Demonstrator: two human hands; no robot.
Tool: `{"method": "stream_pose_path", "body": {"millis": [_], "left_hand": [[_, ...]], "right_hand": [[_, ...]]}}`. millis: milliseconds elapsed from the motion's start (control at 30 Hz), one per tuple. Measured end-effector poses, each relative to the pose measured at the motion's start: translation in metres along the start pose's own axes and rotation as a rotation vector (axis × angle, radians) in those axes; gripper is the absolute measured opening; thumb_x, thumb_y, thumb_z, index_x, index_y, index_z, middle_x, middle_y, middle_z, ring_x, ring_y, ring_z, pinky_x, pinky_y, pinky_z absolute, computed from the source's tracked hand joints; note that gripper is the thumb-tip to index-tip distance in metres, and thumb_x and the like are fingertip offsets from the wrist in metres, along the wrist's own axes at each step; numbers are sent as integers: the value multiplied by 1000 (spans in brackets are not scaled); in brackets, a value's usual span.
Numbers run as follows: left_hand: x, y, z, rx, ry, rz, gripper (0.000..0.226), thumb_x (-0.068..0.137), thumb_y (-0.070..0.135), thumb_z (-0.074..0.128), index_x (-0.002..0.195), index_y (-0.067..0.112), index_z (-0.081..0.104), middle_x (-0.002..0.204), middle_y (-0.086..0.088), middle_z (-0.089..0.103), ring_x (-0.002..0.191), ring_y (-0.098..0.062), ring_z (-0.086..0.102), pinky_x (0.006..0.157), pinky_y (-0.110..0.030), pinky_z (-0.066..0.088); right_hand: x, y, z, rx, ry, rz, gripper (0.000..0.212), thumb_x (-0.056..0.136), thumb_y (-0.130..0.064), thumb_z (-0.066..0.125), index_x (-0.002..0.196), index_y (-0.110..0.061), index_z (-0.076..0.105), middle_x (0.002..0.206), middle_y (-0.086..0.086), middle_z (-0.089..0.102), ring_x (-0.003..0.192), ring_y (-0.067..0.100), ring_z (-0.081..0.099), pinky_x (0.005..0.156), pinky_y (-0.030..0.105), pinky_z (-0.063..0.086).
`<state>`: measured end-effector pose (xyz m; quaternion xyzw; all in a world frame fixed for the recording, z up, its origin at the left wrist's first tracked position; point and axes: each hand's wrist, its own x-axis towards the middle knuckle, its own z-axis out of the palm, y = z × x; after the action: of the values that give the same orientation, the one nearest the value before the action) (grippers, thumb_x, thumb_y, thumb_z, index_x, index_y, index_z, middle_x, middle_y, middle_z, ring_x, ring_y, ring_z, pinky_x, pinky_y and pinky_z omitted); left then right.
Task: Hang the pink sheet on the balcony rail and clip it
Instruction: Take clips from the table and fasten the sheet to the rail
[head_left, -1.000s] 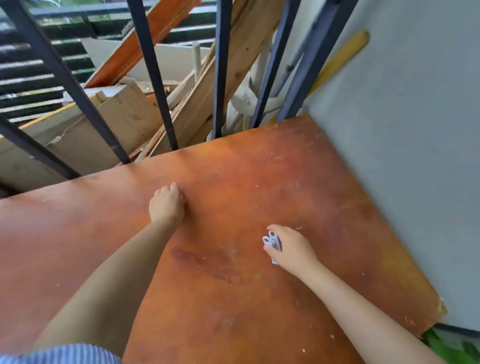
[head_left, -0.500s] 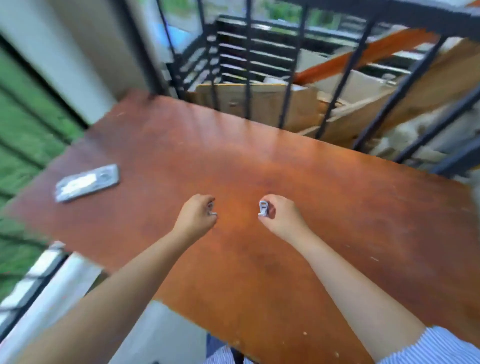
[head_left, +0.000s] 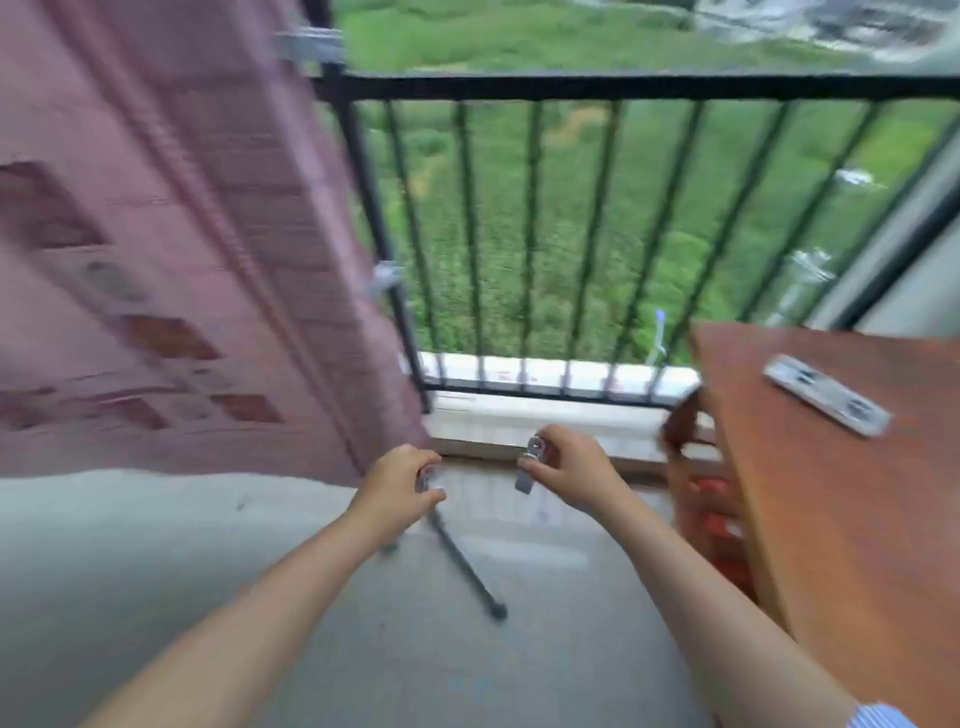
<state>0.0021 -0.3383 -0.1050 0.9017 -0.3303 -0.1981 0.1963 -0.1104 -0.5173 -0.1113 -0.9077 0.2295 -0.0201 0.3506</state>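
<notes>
the pink sheet (head_left: 171, 234) already hangs left of the balcony rail (head_left: 623, 87); your left hand (head_left: 397, 491) and right hand (head_left: 569, 475) each pinch a clip (head_left: 531, 467) below that rail, so clipping is next: lift them to the sheet's edge

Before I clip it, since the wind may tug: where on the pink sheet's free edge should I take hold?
Pinch the pink sheet at its right-hand edge near the corner post, coming from the right with the right hand. That edge hangs free and straight there, beside an existing clip. Both hands already grip clips, so probably free a finger and thumb first.
</notes>
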Motion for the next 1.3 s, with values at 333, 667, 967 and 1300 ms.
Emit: {"method": "stream_pose_path", "body": {"millis": [333,667,967,1300], "left_hand": [[-64,-308,-164,-153,403,-478,37,79,13,63,115,8,59,119,-12,61,109,-27,56,90,-28,42],[-45,-527,-317,-248,732,-715,36,87,9,54,123,5,54,119,-16,58,106,-27,56,88,-24,39],[-102,-733,-450,-245,953,-941,37,81,18,62,114,-1,60,112,-22,62,104,-31,58,85,-30,43],[-197,-1003,-622,-329,1112,-992,40,78,8,67,116,-2,59,116,-23,60,108,-32,58,95,-34,44]], "right_hand": [[157,-305,215,-180,-256,-524,38,77,-23,64,109,-5,55,109,18,61,100,33,57,79,35,44],[314,-561,370,20,-456,-798,24,75,-14,68,92,2,62,90,22,67,82,32,63,72,31,46],[368,-815,542,65,-684,-1045,25,76,-12,67,86,10,59,87,28,65,69,18,64,67,21,49],[387,-1088,735,20,-754,-1102,26,77,-13,65,97,3,60,94,14,66,57,-6,48,47,-4,35]]}}
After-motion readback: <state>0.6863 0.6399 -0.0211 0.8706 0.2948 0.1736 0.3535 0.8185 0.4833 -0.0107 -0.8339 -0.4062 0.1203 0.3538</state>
